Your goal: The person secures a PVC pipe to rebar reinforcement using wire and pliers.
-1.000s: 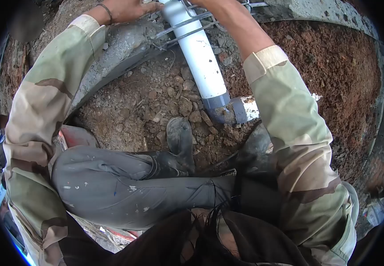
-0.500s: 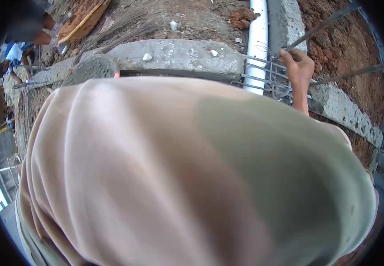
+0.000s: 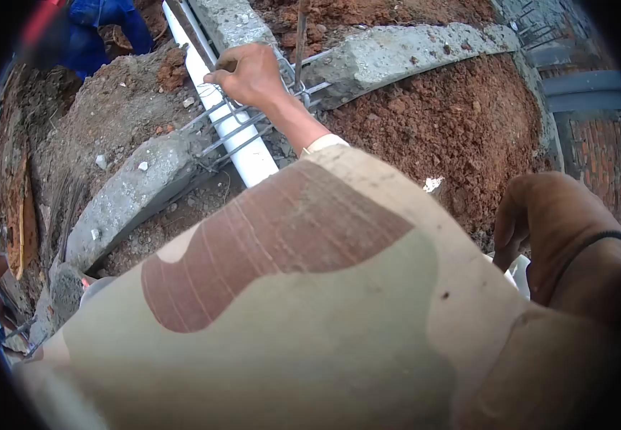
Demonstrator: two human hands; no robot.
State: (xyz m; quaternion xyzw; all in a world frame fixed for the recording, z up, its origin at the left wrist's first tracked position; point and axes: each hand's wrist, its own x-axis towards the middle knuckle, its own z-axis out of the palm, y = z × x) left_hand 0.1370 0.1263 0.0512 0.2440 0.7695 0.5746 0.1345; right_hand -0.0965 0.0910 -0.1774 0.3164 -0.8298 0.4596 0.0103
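Observation:
My left hand (image 3: pixel 251 75) reaches over a cage of grey steel rebar (image 3: pixel 235 129). Its thumb and fingertips are pinched together on what looks like thin tie wire, beside an upright rebar (image 3: pixel 194 36). Beneath the cage, a white pipe (image 3: pixel 254 159) runs between two concrete beams. At the right edge hangs my right hand (image 3: pixel 536 215), in shadow, with a dark band on the wrist. Its fingers bend downward near a white object (image 3: pixel 518 274), and whether it holds anything is hidden. A camouflage sleeve covers much of the foreground.
A curved concrete beam (image 3: pixel 120 190) lies to the left, another concrete beam (image 3: pixel 411 51) to the upper right. Reddish soil (image 3: pixel 439 122) fills the ground between. A second rebar (image 3: pixel 301 36) stands near my hand. A person in blue (image 3: pixel 117 25) is at the upper left.
My view has swung to the right, so the left hand and pipe now sit left of centre. My right hand has come into view. The left hand stays pinched at the rebar cage.

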